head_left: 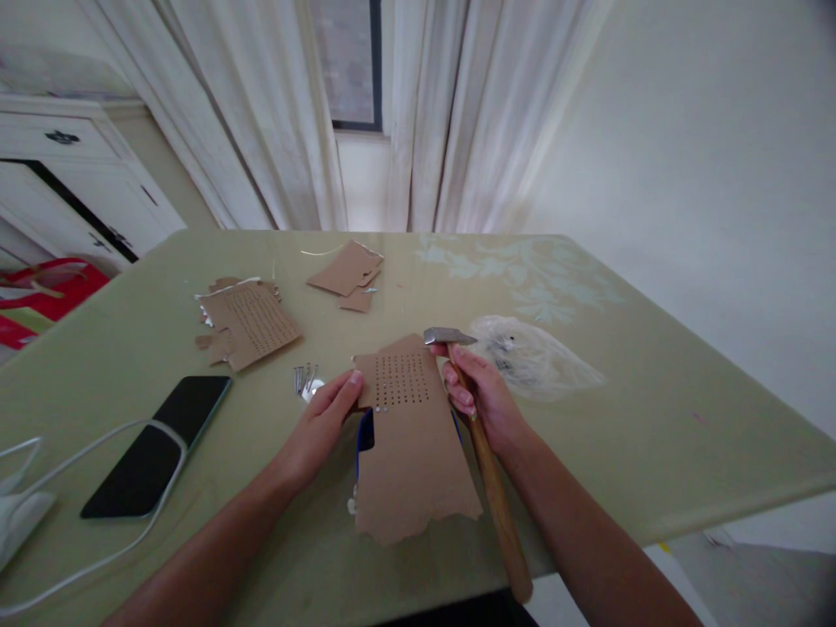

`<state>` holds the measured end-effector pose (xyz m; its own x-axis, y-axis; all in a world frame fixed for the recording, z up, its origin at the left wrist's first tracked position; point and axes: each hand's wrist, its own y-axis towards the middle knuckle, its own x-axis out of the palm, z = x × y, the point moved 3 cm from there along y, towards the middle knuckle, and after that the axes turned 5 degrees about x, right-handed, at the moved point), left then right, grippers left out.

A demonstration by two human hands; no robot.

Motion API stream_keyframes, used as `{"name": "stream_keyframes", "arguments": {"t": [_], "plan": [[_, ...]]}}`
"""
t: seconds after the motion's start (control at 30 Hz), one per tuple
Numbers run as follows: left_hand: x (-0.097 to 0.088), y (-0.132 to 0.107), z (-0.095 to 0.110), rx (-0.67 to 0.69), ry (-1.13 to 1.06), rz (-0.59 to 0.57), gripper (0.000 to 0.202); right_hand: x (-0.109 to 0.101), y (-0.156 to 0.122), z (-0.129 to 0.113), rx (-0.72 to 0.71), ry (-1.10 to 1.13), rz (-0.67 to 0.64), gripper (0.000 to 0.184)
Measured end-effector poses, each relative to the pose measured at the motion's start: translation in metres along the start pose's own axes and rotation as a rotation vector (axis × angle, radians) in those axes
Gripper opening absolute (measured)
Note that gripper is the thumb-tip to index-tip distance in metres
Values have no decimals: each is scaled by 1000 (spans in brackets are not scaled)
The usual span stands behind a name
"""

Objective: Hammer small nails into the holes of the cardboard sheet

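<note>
A torn piece of brown cardboard (411, 461) lies before me, with rows of small dark holes across its upper part. My left hand (330, 405) pinches its left edge, thumb on top and fingers underneath. In my right hand (483, 392) is a hammer (491, 470), gripped near its metal head, the wooden handle slanting down toward the table's near edge. That hand is beside the cardboard's upper right edge. Something blue (364, 435) shows from under the cardboard, mostly hidden. Several nails (304, 378) lie just beyond my left hand, next to a small white object.
On the green table (601, 453), a clear plastic bag (539, 357) with small dark items lies right. More punched cardboard (248, 322) lies left, and smaller cardboard pieces (346, 267) lie farther back. A black phone (160, 448) sits left, a white cable (108, 557) across it.
</note>
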<state>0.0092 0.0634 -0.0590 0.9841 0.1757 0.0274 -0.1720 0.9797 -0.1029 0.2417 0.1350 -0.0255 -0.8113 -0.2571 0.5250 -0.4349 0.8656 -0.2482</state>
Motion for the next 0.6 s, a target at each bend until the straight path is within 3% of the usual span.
{"name": "stream_keyframes", "arguments": {"t": [0.13,0.23,0.37,0.6], "plan": [[12,-6,9,-74,-231,-149,61,-1,2,1,2,14,8,44],[17,-12,16,-146,-298,-161,63,-2,4,3,-6,15,-1,46],[17,-16,14,-199,-272,-196,64,-2,4,4,-30,-8,12,39],[16,-21,16,-119,-152,-406,68,-3,2,4,-61,-81,114,48]]}}
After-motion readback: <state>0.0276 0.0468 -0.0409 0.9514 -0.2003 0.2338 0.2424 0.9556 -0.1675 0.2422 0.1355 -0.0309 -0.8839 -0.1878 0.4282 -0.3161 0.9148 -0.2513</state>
